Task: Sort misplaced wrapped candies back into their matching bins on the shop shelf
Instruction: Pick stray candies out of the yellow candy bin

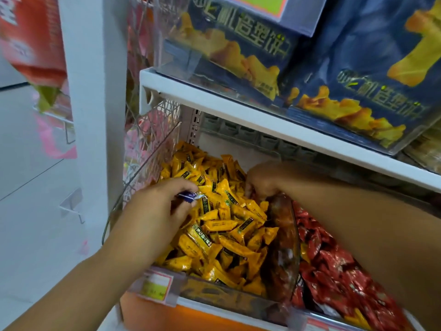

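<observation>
left hand [156, 207]: you're pinching blue candy [187, 196], centre-left
blue candy: likely light, slippery; hold mid-body
right hand [262, 181]: digging centre-frame; grip unclear

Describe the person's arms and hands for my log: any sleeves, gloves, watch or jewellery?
The left hand and right hand wear no gloves, and no ring shows on either. The left forearm and right forearm are uncovered to the picture's edge: no sleeve, watch, bracelet or marking is visible. Slight blur could hide fine details.
</observation>
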Tool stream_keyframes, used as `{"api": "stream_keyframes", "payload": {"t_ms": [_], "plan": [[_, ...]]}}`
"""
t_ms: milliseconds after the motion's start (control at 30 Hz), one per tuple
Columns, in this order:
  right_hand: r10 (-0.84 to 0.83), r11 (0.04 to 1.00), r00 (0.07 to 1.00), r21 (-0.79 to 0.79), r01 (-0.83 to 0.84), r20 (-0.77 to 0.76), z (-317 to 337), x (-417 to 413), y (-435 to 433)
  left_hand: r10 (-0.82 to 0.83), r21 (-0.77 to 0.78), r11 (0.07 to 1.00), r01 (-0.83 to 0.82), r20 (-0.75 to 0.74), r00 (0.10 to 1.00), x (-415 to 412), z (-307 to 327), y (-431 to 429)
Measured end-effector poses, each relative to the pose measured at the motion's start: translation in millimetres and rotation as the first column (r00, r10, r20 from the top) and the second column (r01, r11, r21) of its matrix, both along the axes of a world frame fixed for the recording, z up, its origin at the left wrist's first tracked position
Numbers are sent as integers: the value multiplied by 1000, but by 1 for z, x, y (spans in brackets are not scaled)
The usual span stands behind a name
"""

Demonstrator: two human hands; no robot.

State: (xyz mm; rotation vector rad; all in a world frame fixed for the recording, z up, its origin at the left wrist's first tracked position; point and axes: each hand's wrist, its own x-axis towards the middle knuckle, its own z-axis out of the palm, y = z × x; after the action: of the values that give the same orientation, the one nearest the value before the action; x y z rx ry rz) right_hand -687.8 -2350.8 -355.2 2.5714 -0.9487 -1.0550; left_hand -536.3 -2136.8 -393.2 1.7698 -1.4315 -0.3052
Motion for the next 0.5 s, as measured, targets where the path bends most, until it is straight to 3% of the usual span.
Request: {"api": "stream_keyframes", "payload": {"t_ms": [167, 300, 400, 500], "plan": [[-37, 998, 991, 62, 29, 130, -3, -5, -3, -39, -5, 999, 39, -10, 999, 0, -4, 2], [-111, 985, 941, 158, 63, 319, 12, -15, 4, -53, -23, 998, 53, 12, 999, -3, -3, 1], [-133, 981, 839, 189, 36, 528, 26, -30, 19, -51, -23, 998, 51, 19, 999, -1, -4, 2], [-73, 995, 660, 98, -2, 747, 33, -51, 36, -45, -33, 998, 46, 17, 999, -2, -6, 2]]}}
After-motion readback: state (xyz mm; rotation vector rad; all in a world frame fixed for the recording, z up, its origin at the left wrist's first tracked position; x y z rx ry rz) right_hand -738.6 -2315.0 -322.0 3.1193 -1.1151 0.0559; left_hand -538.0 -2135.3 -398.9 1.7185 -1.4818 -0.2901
